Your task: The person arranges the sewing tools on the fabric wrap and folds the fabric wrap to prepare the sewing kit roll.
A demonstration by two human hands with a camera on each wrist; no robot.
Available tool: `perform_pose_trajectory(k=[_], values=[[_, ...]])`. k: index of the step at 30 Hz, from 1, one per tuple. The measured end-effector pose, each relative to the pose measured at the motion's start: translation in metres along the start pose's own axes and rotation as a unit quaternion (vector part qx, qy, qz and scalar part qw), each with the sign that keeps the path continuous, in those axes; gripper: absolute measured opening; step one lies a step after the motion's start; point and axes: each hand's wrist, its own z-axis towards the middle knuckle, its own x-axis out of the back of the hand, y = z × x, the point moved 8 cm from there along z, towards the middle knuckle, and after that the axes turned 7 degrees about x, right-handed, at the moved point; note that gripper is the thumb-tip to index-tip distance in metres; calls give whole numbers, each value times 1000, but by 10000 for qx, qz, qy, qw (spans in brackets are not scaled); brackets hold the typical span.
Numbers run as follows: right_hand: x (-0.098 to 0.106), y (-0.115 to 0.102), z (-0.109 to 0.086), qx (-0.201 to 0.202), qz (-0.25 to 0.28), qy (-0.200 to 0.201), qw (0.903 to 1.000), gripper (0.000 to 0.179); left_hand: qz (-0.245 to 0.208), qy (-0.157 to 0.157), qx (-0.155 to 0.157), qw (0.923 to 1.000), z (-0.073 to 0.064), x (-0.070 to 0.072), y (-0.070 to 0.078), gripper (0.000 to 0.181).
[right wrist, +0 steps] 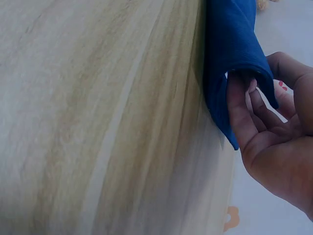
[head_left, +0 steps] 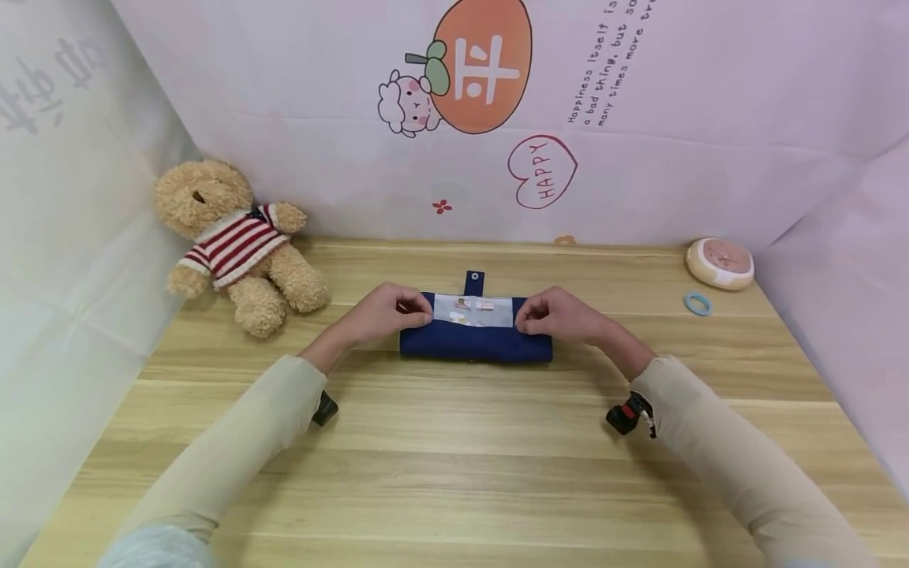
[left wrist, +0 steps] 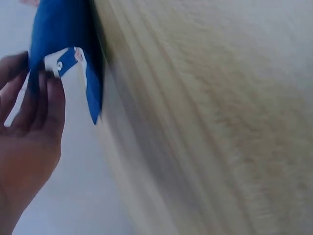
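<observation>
A navy cloth fold-up pouch (head_left: 476, 345) lies on the table in the head view, its near part folded over and pale printed lining showing. A strap (head_left: 474, 282) with a metal snap sticks out from its far side. My left hand (head_left: 389, 309) pinches the cloth at the left end between thumb and fingers; the left wrist view shows the cloth (left wrist: 63, 29) arching away from that grip. At the other end my right hand (head_left: 561, 315) pinches the edge. In the right wrist view, some right-hand fingers (right wrist: 239, 105) reach inside the curled cloth (right wrist: 232, 39).
A teddy bear (head_left: 237, 241) in a striped sweater sits at the back left. At the back right are a round cream-and-pink object (head_left: 720, 263) and a light blue ring (head_left: 697, 304). Printed white cloth (head_left: 319, 158) walls off the wooden table (head_left: 469, 489) behind and at both sides.
</observation>
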Motion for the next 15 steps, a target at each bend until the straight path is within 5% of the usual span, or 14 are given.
perform_pose_trajectory(k=[4,8,15], values=[[1,5,3,-116,14,110,9999,10,826,428,-696,9932,-1,-5,23,7],[1,8,3,-216,-22,144,9997,11,1223,128,-1337,9834,-7,-24,46,13],[0,10,3,-300,-25,191,9994,11,2193,-494,-1257,9663,-9,-52,44,30]])
